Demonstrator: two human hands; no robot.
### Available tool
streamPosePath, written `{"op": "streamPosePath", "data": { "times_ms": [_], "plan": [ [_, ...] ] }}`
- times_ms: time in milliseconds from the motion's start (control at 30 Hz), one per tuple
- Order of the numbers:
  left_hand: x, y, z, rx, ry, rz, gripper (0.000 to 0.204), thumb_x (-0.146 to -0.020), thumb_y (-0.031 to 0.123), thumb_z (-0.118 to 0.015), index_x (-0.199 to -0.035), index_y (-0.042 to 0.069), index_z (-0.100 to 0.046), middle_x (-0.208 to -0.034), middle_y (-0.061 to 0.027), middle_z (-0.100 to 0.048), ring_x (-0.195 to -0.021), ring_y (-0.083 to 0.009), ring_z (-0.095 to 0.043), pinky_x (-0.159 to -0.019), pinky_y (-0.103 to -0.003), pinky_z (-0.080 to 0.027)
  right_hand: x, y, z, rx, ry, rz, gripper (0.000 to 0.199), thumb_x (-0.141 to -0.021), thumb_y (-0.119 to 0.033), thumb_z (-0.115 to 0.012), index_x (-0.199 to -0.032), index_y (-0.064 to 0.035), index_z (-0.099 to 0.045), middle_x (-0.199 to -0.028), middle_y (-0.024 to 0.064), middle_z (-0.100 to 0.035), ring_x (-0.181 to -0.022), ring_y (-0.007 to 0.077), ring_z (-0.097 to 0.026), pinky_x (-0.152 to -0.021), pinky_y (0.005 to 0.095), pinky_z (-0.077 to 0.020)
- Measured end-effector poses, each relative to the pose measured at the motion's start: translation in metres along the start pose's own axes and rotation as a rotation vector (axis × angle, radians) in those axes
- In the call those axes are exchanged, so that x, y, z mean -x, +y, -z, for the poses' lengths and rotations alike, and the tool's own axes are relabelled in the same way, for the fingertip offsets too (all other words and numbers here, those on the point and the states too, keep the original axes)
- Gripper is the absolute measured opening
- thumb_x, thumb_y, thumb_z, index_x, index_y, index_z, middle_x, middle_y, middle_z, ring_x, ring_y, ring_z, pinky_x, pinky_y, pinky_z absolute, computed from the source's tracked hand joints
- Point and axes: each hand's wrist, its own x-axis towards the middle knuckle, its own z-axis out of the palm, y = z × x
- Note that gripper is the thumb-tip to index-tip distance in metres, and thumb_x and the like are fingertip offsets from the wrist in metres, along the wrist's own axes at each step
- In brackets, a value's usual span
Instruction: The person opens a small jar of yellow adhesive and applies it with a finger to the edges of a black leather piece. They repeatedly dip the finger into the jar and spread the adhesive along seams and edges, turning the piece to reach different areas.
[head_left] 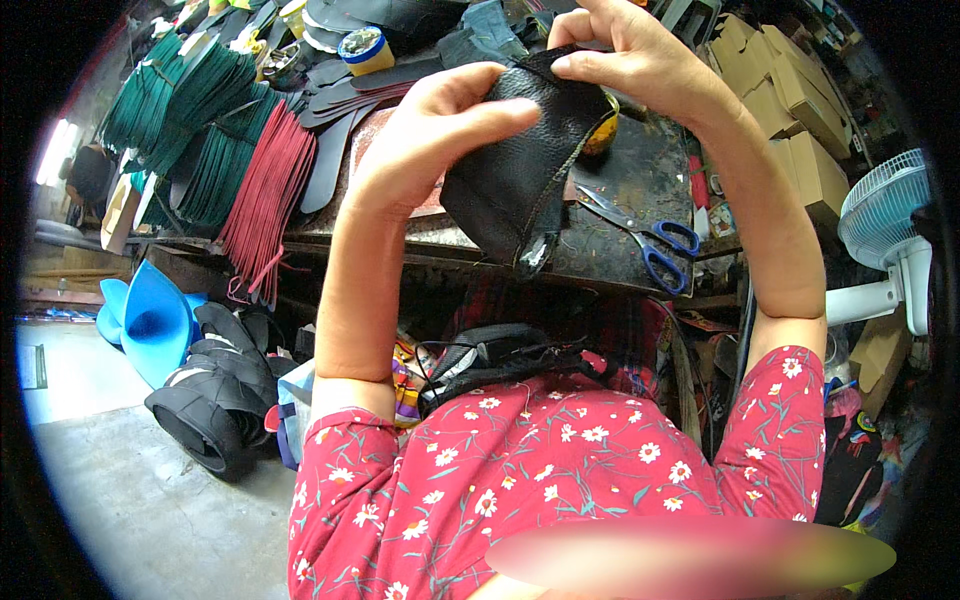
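Both hands hold up a black leather shoe upper [510, 170] above the front edge of the dark worktable [655, 150]. Its surface is grained, and a pale, rough edge runs down its right side. My left hand [435, 125] is closed on its upper left, with the thumb lying over the leather. At the top edge my right hand [625, 55] pinches the piece between thumb and fingers. Scissors with blue handles [645, 238] lie partly spread on the table, right of the leather. A yellow round thing [601, 135] shows partly behind it.
Bundles of green-edged strips [180, 105] and red strips [268, 190] lie at the table's left. A yellow tub with a blue rim [367, 50] stands behind. Cardboard boxes [800, 85] and a fan [885, 210] are at right. Black rolled pieces [210, 390] sit at lower left.
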Motion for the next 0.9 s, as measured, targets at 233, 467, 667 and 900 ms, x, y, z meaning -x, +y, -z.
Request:
{"op": "streamPosePath", "data": {
  "times_ms": [233,467,667,900],
  "plan": [
    [-0.009,-0.005,-0.005,0.268,0.299,-0.153,0.022,-0.091,0.01,-0.066,-0.11,0.0,-0.065,-0.098,-0.0054,-0.07,-0.081,-0.01,-0.066,-0.074,-0.025,-0.055,0.017,0.028,-0.005,0.169,0.643,0.309,0.039,-0.091,-0.007,-0.052,-0.129,-0.0021,-0.06,-0.116,0.0073,-0.067,-0.11,0.0144,-0.059,-0.099,0.0271,-0.0417],
    [-0.012,-0.012,-0.009,0.372,0.341,-0.209,0.021,-0.093,0.009,-0.064,-0.11,-0.001,-0.064,-0.099,-0.0053,-0.07,-0.082,-0.0094,-0.065,-0.076,-0.024,-0.054,0.048,0.035,-0.039,-0.401,0.404,0.042,0.042,-0.092,-0.015,-0.052,-0.132,-0.0027,-0.059,-0.11,0.0023,-0.064,-0.098,0.0093,-0.056,-0.094,0.024,-0.041],
    [-0.012,-0.013,-0.015,0.396,0.328,-0.222,0.021,-0.093,0.009,-0.064,-0.111,-0.001,-0.064,-0.099,-0.0056,-0.07,-0.083,-0.0093,-0.065,-0.077,-0.024,-0.054,0.05,0.035,-0.046,-0.539,0.373,0.046,0.045,-0.094,-0.013,-0.049,-0.137,-0.0007,-0.053,-0.113,0.0032,-0.063,-0.092,0.0088,-0.056,-0.085,0.0226,-0.0432],
    [-0.013,-0.012,-0.018,0.406,0.318,-0.235,0.02,-0.092,0.008,-0.064,-0.11,-0.001,-0.064,-0.099,-0.0059,-0.07,-0.083,-0.0095,-0.066,-0.076,-0.024,-0.054,0.048,0.041,-0.043,0.002,0.345,0.078,0.046,-0.095,-0.011,-0.049,-0.14,-0.0045,-0.053,-0.109,0.0012,-0.057,-0.094,0.0089,-0.052,-0.091,0.0238,-0.0407]
  ]
}}
